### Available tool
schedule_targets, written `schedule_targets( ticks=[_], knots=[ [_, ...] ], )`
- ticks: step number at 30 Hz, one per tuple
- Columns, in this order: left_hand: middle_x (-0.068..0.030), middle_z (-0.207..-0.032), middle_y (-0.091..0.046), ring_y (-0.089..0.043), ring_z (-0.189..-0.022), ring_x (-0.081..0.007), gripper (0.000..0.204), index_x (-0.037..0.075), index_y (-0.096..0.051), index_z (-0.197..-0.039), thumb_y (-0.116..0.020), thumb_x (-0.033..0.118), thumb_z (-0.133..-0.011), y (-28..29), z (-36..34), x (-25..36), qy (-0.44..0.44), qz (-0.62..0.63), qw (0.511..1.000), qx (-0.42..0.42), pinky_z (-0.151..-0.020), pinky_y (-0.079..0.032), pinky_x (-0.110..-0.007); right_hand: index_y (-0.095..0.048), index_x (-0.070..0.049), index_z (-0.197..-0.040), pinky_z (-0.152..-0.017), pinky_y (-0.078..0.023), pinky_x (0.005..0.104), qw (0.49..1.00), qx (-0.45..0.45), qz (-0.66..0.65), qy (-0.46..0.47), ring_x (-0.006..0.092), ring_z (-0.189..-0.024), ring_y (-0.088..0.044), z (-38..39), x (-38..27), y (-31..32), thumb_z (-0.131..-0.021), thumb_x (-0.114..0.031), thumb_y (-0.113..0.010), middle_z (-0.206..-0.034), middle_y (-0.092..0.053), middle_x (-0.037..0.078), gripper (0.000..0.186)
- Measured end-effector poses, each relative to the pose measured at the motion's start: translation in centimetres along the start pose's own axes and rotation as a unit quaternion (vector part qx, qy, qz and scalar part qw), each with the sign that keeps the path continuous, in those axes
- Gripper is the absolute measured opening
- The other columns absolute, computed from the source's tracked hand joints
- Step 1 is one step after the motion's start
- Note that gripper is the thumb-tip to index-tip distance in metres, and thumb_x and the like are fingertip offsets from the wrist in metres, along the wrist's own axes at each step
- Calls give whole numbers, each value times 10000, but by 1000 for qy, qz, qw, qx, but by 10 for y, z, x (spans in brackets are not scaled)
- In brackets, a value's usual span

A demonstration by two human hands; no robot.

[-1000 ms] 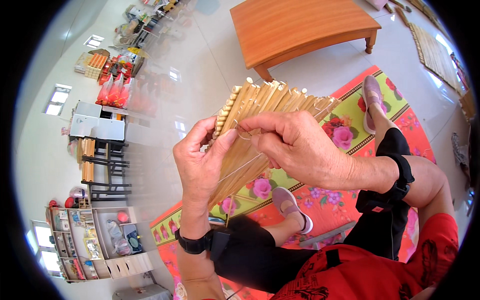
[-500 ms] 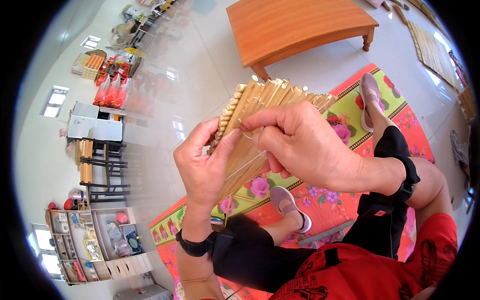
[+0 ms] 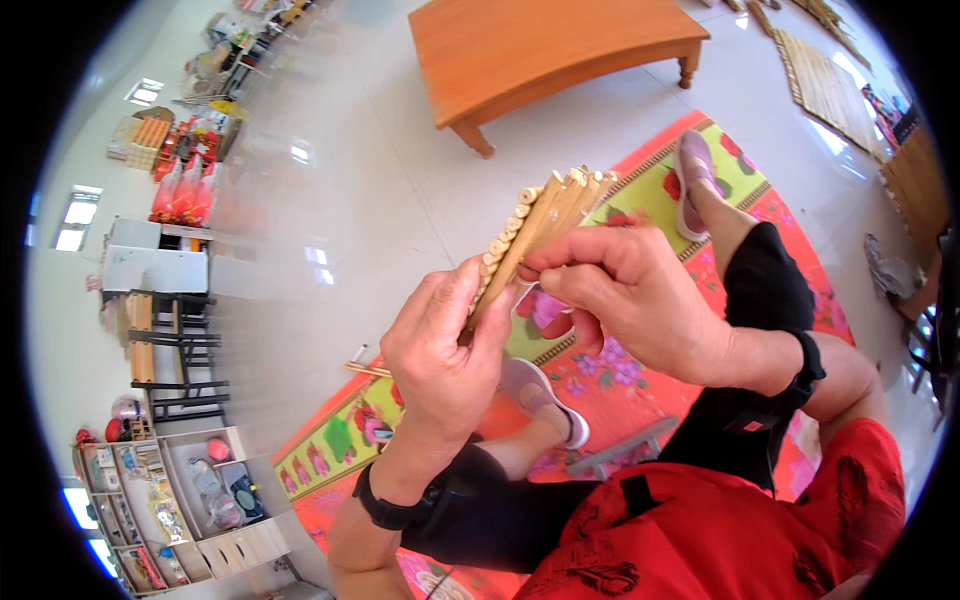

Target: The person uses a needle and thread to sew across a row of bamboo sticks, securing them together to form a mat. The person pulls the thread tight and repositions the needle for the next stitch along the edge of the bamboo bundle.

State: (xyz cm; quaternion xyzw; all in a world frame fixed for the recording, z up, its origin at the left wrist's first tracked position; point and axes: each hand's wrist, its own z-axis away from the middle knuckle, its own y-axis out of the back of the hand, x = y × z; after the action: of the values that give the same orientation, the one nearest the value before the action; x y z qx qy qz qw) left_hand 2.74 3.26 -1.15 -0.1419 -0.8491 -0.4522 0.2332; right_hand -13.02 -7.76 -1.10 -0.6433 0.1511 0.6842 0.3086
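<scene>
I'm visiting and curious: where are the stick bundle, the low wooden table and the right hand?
Stick bundle (image 3: 540, 225), head view: sides of its sticks.
Low wooden table (image 3: 550, 50), head view: bare tabletop.
Right hand (image 3: 645, 300), head view: its middle.

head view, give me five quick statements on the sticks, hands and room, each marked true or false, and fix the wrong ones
1. The left hand grips the sticks. True.
2. The right hand is far from the sticks. False: its fingertips are right by them.
3. Both shoes are on the flowered mat. True.
4. The low table is white. False: it is orange-brown.
5. The person wears a blue shirt. False: the shirt is red with dark markings.
</scene>
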Motion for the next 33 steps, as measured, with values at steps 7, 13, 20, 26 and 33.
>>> schedule_targets(
  ticks=[7, 13, 20, 26, 33],
  knots=[
    [-100, -883, -663, -652, -760, -259, 365, 12, -678, -1042, -770, -22, -690, -41, 46, 40, -62, 51, 996, -46, -645, -515, -342, -635, 40, -1066, -635, -597, 325, 983, 62, -167, -53, 85, -482, -556, 90, 63, 25, -965, -53, -528, -710, -622, 42, 173],
    [-72, -894, -628, -626, -747, -231, 387, 38, -685, -1040, -771, -17, -667, -60, 79, 54, -126, 44, 988, -74, -618, -507, -323, -617, 29, -1053, -629, -599, 327, 975, 52, -176, -127, 87, -474, -551, 134, 94, 38, -979, -61, -522, -731, -622, 48, 150],
    [-60, -889, -621, -631, -762, -229, 355, 30, -688, -1004, -754, -28, -660, -69, 94, 59, -163, 42, 979, -113, -624, -512, -315, -602, -2, -1121, -688, -586, 309, 947, 17, -290, -134, 79, -600, -582, 161, 119, 43, -1007, -82, -497, -1016, -666, 83, 175],
    [-54, -883, -629, -637, -774, -213, 311, 38, -701, -977, -729, 3, -669, -73, 93, 59, -172, 39, 976, -125, -621, -507, -292, -608, -2, -1131, -692, -591, 314, 960, 26, -259, -101, 81, -602, -575, 164, 125, 44, -1006, -67, -490, -1049, -672, 90, 184],
    [-44, -895, -648, -636, -782, -192, 245, 64, -725, -958, -680, 90, -719, -71, 94, 57, -181, 26, 976, -121, -599, -486, -271, -628, 1, -1118, -658, -591, 296, 953, 40, -285, -91, 75, -587, -564, 164, 128, 42, -991, -52, -522, -866, -646, 51, 174]
  ],
)
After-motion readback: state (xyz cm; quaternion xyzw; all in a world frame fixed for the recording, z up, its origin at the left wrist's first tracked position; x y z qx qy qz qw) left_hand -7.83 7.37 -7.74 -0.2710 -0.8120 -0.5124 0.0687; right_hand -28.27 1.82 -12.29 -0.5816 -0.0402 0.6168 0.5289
